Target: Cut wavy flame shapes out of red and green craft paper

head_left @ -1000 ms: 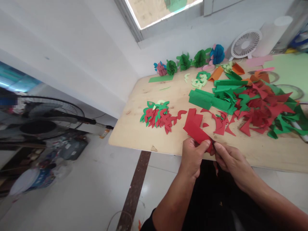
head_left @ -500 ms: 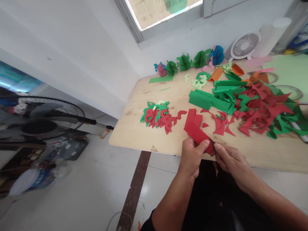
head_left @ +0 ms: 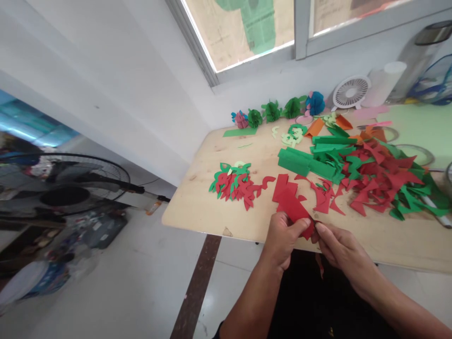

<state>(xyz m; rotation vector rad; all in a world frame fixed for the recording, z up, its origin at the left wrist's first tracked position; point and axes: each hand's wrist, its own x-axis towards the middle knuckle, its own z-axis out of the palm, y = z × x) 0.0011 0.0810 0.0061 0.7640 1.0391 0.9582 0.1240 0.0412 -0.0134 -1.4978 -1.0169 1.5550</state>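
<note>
My left hand [head_left: 283,238] pinches a folded strip of red paper [head_left: 294,205] over the front edge of the wooden table [head_left: 197,197]. Close on its right, my right hand [head_left: 335,242] is closed on a small dark tool, likely scissors, whose tip [head_left: 313,220] meets the paper's right edge; the rest is hidden by the fingers. More red paper [head_left: 280,186] lies just behind the held strip. A pile of red and green cut shapes [head_left: 236,183] rests to the left, and red scraps [head_left: 381,176] are heaped to the right.
Folded green paper [head_left: 294,161] lies mid-table. Paper figures [head_left: 271,111] line the wall beside a small white fan [head_left: 352,92]. Light green sheets [head_left: 423,127] cover the back right. A large black fan [head_left: 63,193] stands on the floor at left.
The view has tilted up, so the table and hands sit lower and more window shows. Both hands keep their hold, and the red strip has shifted slightly between them.
</note>
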